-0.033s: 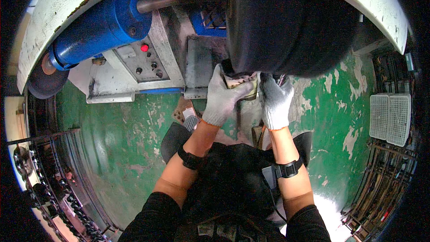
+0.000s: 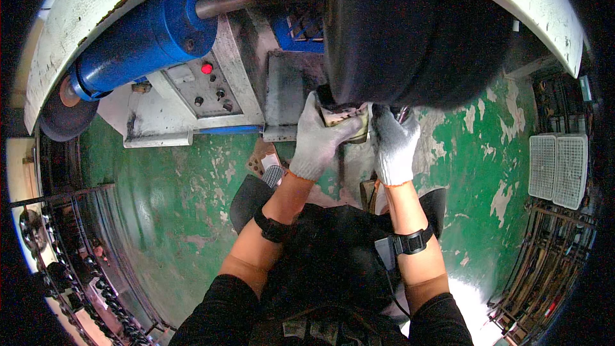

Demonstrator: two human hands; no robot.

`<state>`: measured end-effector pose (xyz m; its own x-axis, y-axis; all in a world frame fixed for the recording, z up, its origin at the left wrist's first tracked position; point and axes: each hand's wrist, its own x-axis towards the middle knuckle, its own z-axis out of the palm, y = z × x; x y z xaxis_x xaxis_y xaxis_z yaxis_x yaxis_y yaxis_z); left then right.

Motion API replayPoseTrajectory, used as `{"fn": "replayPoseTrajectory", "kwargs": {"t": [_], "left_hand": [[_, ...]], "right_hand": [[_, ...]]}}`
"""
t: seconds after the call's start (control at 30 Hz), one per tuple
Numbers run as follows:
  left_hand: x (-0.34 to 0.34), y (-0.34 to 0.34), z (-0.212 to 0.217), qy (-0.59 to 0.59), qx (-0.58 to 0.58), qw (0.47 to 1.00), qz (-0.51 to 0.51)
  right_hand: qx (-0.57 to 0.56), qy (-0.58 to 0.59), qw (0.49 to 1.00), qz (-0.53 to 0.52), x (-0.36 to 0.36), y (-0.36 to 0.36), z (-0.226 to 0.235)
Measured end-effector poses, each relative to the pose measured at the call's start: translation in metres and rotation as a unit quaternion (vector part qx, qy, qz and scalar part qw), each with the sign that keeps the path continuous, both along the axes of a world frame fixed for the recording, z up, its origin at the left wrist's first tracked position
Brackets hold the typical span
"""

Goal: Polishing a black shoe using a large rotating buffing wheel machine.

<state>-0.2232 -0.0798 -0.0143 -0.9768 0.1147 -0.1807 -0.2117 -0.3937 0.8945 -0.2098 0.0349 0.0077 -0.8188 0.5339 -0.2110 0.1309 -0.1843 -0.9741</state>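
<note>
Both my hands wear white knit gloves and are raised to the lower edge of a large dark wheel (image 2: 416, 38), whose surface looks blurred. My left hand (image 2: 317, 141) is closed round a pale, yellowish block-like piece (image 2: 346, 117) with dark marks. A black part sticks up beside its fingers, close to the wheel. Just to the right, my right hand (image 2: 396, 144) has curled fingers, darkly smudged, at the piece's right side. A bit of shiny metal (image 2: 403, 114) shows at its fingertips; I cannot make out its shape. The wheel hides where the piece meets it.
A white curved hood (image 2: 538, 9) arches over the wheel. At left are a blue motor housing (image 2: 147, 32) with a shaft and a control panel (image 2: 208, 86) with a red light. White baskets (image 2: 557, 170) stand at right; racks (image 2: 83, 263) line the left side.
</note>
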Motion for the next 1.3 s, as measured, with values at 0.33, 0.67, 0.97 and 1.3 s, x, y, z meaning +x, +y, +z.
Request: {"fn": "replayPoseTrajectory", "kwargs": {"t": [0.33,0.67,0.97,1.3], "left_hand": [[-0.001,0.000,0.006,-0.011,-0.040,0.999,0.012],[-0.002,0.001,-0.008,0.031,-0.060,0.998,0.000],[-0.001,0.002,-0.001,0.026,-0.097,0.995,0.001],[-0.002,0.001,-0.008,0.027,-0.099,0.995,-0.002]], "right_hand": [[0.047,0.015,0.999,-0.002,0.002,0.003,-0.013],[-0.021,0.012,1.000,-0.015,-0.001,0.001,-0.018],[0.047,0.022,0.999,-0.016,-0.001,0.006,-0.026],[0.027,0.008,0.999,-0.015,-0.001,0.001,-0.014]]}}
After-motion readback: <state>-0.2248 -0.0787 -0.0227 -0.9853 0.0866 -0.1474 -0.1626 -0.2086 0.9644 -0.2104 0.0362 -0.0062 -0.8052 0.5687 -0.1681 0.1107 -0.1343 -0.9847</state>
